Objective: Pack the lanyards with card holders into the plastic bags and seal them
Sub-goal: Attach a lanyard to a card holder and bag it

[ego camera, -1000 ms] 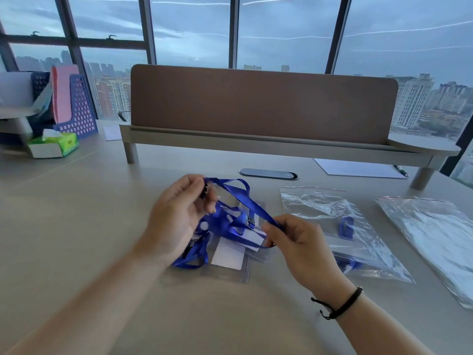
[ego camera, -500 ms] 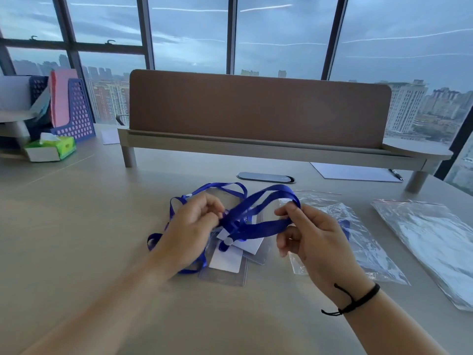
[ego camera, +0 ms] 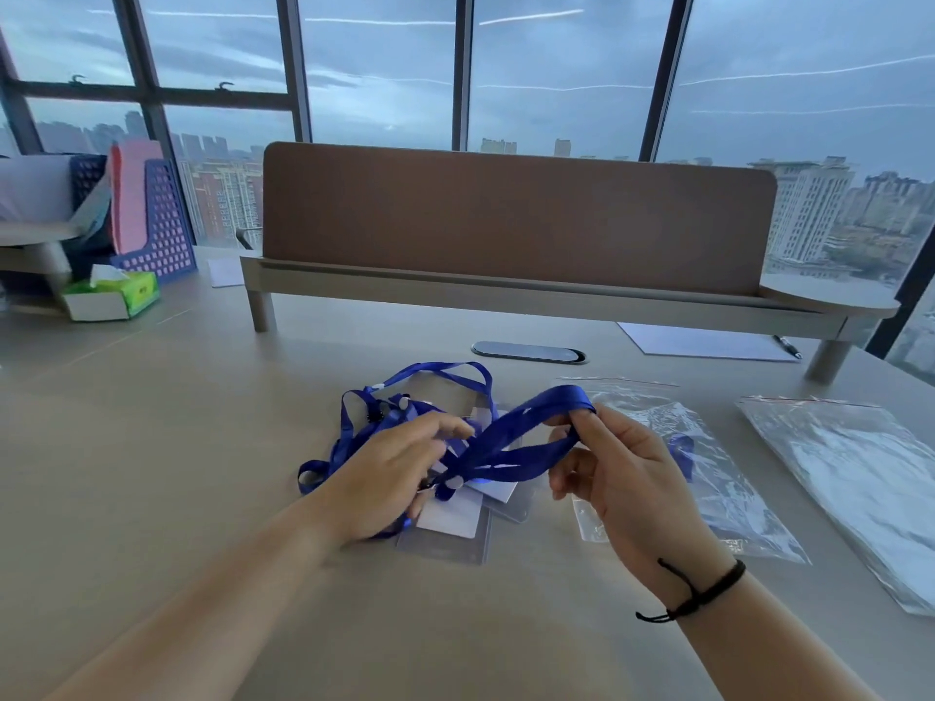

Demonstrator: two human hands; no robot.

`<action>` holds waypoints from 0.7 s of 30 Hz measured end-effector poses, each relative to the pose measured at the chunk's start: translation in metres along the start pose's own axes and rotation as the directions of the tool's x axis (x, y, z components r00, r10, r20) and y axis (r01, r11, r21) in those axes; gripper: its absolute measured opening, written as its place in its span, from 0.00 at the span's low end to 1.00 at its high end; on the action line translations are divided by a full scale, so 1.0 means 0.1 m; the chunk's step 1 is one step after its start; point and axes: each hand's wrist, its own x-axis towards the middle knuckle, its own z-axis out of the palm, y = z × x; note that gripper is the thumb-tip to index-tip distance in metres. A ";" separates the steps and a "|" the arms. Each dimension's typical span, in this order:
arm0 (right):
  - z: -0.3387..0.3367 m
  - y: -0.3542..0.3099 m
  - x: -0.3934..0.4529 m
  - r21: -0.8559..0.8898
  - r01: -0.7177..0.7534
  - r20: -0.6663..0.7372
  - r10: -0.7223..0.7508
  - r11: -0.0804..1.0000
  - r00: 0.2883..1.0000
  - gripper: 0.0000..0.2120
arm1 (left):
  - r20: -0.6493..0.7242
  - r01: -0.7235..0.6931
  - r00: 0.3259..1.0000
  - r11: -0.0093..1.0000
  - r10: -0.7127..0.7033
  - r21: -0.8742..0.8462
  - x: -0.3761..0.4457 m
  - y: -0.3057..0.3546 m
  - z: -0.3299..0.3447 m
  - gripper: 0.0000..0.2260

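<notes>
On the table [ego camera: 152, 447] near centre, the right hand [ego camera: 622, 478] pinches a lanyard [ego camera: 511, 442] loop while the left hand's [ego camera: 389, 478] curled fingers gather strap above the card holders [ego camera: 450, 523]; one bag [ego camera: 708, 478] right looks filled, the pile unpacked.

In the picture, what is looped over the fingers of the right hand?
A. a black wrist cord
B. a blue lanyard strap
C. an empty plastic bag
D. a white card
B: the blue lanyard strap runs in a loop around the raised fingers of the right hand, while the plastic bag lies flat on the desk behind that hand.
</notes>
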 end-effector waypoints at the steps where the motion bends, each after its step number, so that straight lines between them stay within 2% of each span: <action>1: 0.00 0.00 0.00 -0.009 0.006 0.000 -0.006 1.000 1.000 0.18 | -0.001 -0.012 1.000 0.994 0.013 0.105 0.01 -0.01 0.01 0.18; 3: 0.00 0.01 0.00 -0.028 0.014 0.005 -0.014 1.000 1.000 0.19 | 0.042 -0.081 0.997 0.940 0.071 0.332 0.02 -0.02 0.03 0.21; 5: 0.00 0.01 0.00 -0.048 0.017 0.004 -0.016 0.999 1.000 0.20 | 0.074 -0.122 0.992 0.881 0.099 0.457 0.04 -0.03 0.03 0.22; 8: 0.00 0.02 0.00 -0.089 0.021 0.008 -0.020 0.996 1.000 0.20 | 0.077 -0.135 0.991 0.823 0.111 0.552 0.08 -0.04 0.01 0.23; 14: -0.04 0.05 0.03 -0.208 0.033 0.000 -0.034 0.978 0.999 0.18 | 0.078 -0.098 0.995 0.778 0.064 0.620 0.08 -0.05 -0.05 0.24; 17: -0.07 0.09 0.06 -0.260 0.034 -0.068 -0.053 0.965 0.996 0.16 | -0.034 -0.149 0.978 0.805 0.206 0.574 0.08 -0.06 -0.07 0.08; 19: -0.10 0.11 0.09 -0.270 0.007 -0.142 -0.047 0.963 0.989 0.15 | -0.152 -0.173 0.939 0.806 0.309 0.566 0.09 -0.10 -0.11 0.07; 21: -0.13 0.13 0.11 -0.255 -0.028 -0.202 -0.025 0.967 0.979 0.15 | -0.290 -0.204 0.871 0.830 0.396 0.520 0.11 -0.11 -0.16 0.07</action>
